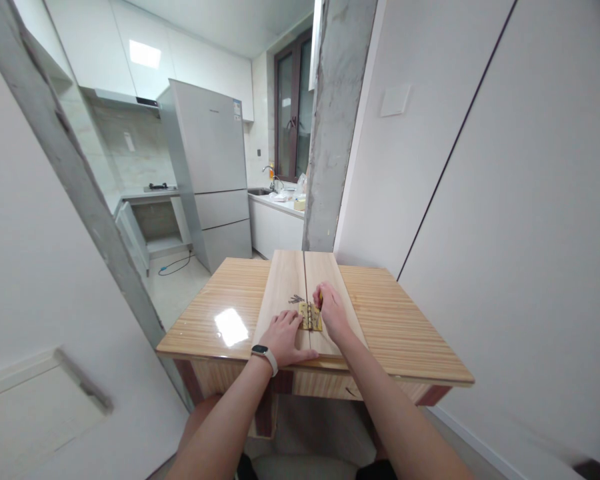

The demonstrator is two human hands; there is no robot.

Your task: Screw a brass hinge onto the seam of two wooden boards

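Two pale wooden boards (289, 280) lie side by side on a striped wooden table (400, 320). A brass hinge (310, 316) sits across the seam between them. My left hand (283, 338) lies flat on the left board with fingers spread, touching the hinge's left edge; a smartwatch is on that wrist. My right hand (331, 311) is closed around a small tool with a yellow handle (321, 299), its tip at the hinge's right leaf. Several small screws (296, 299) lie just beyond the hinge.
A bare concrete pillar (333, 127) stands behind the table, with white wall panels to the right. At the back left is a kitchen with a grey fridge (207, 173), white cabinets, a sink counter (277, 200) and a window. A slanted grey frame edge runs down the left.
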